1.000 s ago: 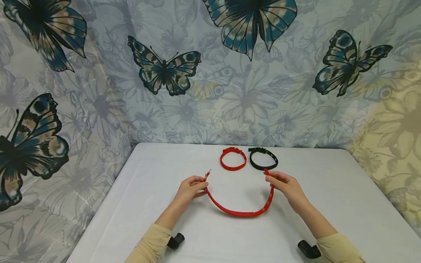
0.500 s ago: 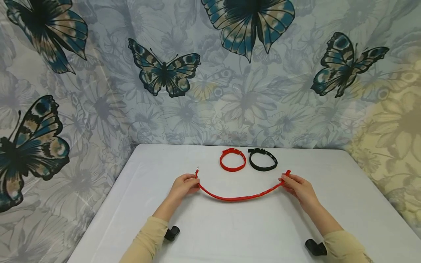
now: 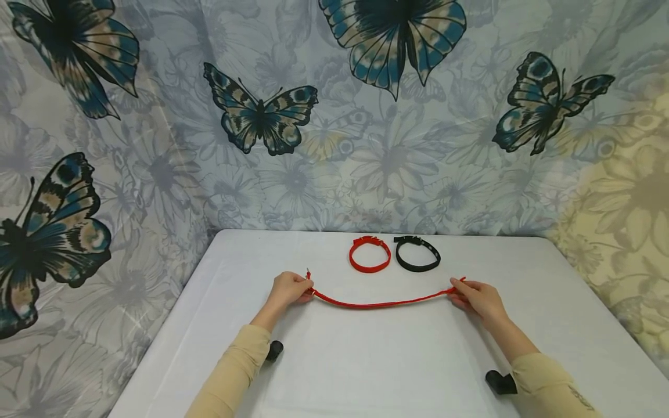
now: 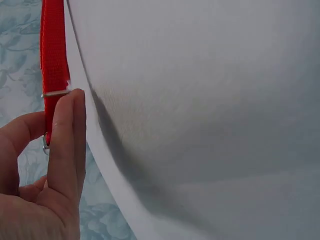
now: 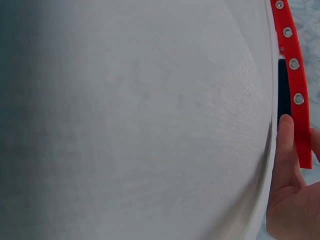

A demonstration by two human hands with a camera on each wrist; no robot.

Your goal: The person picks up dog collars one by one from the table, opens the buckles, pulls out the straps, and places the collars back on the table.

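Note:
A red collar (image 3: 360,306), unbuckled and spread lengthwise, sags gently between the two hands above the white table. My left hand (image 3: 290,289) pinches its buckle end; in the left wrist view the red webbing (image 4: 53,45) shows metal hardware beside the fingers. My right hand (image 3: 479,299) pinches the other end between thumb and fingers. Metal eyelets line that strap end (image 5: 295,80) in the right wrist view. Behind the held collar, a second red collar (image 3: 351,255) lies fastened in a ring, beside a fastened black collar (image 3: 399,256).
The white-covered table (image 3: 376,366) carries all of this. Its back edge meets a fabric backdrop (image 3: 387,168) printed with butterflies and flowers. A black wrist camera is visible by each sleeve.
The hands have moved apart, the left one leftward and the right one rightward. The held collar has gone from a deep U to a shallow curve. The two ring-shaped collars stayed put.

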